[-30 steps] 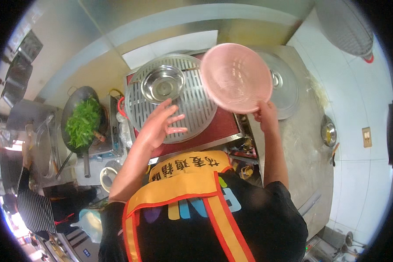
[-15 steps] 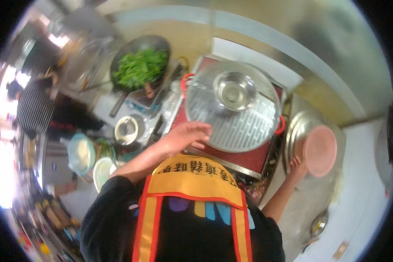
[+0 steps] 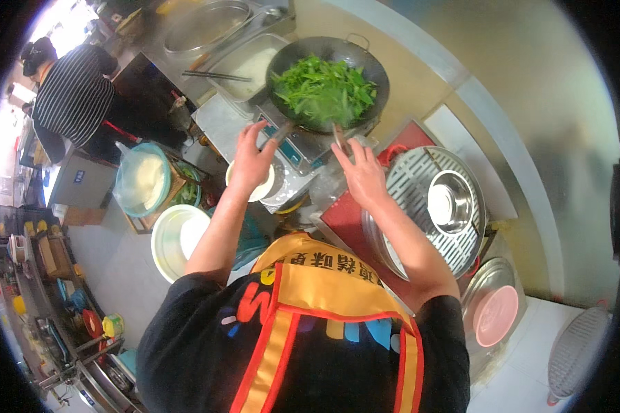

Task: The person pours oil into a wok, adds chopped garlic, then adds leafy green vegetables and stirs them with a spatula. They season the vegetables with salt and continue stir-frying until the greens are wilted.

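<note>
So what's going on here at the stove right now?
A person in an orange apron is reaching both hands toward a dark wok full of green leafy vegetables. The left hand is at one wok handle and the right hand is at the other; whether either grip is closed is unclear. Beside the right arm sits a round metal rack with a steel bowl on it.

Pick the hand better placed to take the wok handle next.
Left, probably. The left hand is open with fingertips by the wok handle. The right hand sits by a second dark handle further right; whether it grips it is unclear.
</note>
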`<state>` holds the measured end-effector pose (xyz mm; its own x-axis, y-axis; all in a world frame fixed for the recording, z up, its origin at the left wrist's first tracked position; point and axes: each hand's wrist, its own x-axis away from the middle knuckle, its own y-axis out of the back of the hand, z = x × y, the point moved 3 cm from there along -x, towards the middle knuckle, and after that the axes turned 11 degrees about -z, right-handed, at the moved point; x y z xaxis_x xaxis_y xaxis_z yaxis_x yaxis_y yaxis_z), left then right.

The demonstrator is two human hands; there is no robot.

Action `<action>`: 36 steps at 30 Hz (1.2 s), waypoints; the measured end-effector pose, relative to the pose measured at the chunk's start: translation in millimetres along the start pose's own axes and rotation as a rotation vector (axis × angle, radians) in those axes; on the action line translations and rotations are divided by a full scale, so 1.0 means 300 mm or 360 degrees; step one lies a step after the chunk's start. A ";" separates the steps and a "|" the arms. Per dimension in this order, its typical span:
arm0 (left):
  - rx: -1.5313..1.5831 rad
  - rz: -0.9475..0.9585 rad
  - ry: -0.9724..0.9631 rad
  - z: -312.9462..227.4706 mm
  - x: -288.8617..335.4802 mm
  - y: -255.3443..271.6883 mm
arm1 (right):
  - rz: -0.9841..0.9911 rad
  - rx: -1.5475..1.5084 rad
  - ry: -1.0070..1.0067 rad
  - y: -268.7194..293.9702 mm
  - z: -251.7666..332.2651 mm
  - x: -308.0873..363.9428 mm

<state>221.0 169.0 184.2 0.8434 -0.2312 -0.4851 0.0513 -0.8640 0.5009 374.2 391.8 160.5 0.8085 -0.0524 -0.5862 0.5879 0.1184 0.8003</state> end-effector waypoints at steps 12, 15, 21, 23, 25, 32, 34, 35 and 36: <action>0.1577 0.1067 0.1719 0.250 -0.040 -0.136 | 0.0461 0.0324 -0.0047 -0.121 0.020 -0.308; 0.1812 0.1133 0.1838 0.247 -0.048 -0.163 | 0.0640 0.0373 -0.0321 -0.160 0.024 -0.218; 0.1858 0.1082 0.1956 0.279 -0.019 -0.187 | 0.0285 0.0279 -0.0210 -0.147 0.038 -0.375; 0.1830 0.1070 0.1975 0.278 -0.009 -0.186 | -0.0094 -0.0046 -0.0049 -0.095 0.035 -0.514; 0.1807 0.1050 0.2000 0.264 -0.017 -0.188 | -0.0142 -0.0391 -0.0052 -0.089 0.027 -0.622; 0.1929 0.0971 0.2093 0.261 -0.018 -0.194 | 0.0219 -0.0510 0.0194 -0.144 -0.033 -0.710; 0.1879 0.0932 0.2056 0.246 -0.022 -0.177 | 0.0264 -0.0535 0.0032 -0.092 -0.060 -0.695; 0.1910 0.0939 0.2058 0.244 -0.021 -0.172 | 0.0292 -0.0550 -0.0043 -0.046 -0.052 -0.692; 0.1943 0.0945 0.2065 0.246 -0.018 -0.171 | 0.0309 -0.0502 -0.0071 0.014 -0.031 -0.692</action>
<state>174.3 181.4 108.2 0.4637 -0.6483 0.6039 -0.2281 -0.7460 -0.6257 208.5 412.3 284.3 0.9086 -0.0416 -0.4156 0.3918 0.4297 0.8135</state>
